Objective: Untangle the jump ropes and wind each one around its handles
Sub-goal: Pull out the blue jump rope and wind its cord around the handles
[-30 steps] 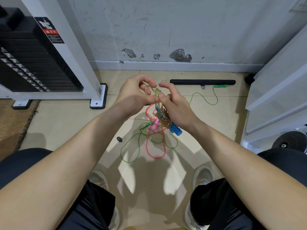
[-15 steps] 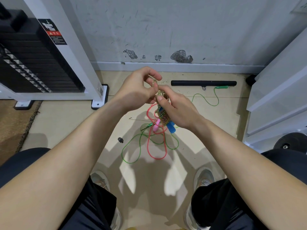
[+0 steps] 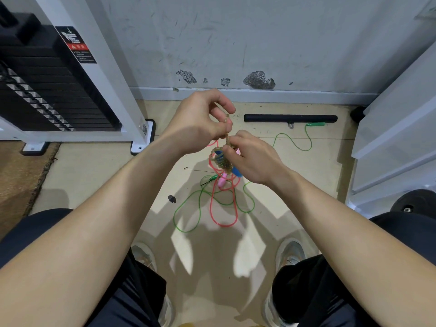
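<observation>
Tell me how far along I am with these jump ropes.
About a third. Nearly done: the gold rope is mostly coiled round its blue handles, which your right hand grips. In hand: your left hand pinches the loose tail, not yet wound. Left: the green jump rope and pink jump rope lie crossed on the floor, unwound.

The person wears black shorts (image 3: 306,291) with faint lengthwise folds. Both forearms (image 3: 113,208) are bare down to the left hand (image 3: 200,119) and right hand (image 3: 254,156). The feet are in pale grey sneakers (image 3: 291,253).
</observation>
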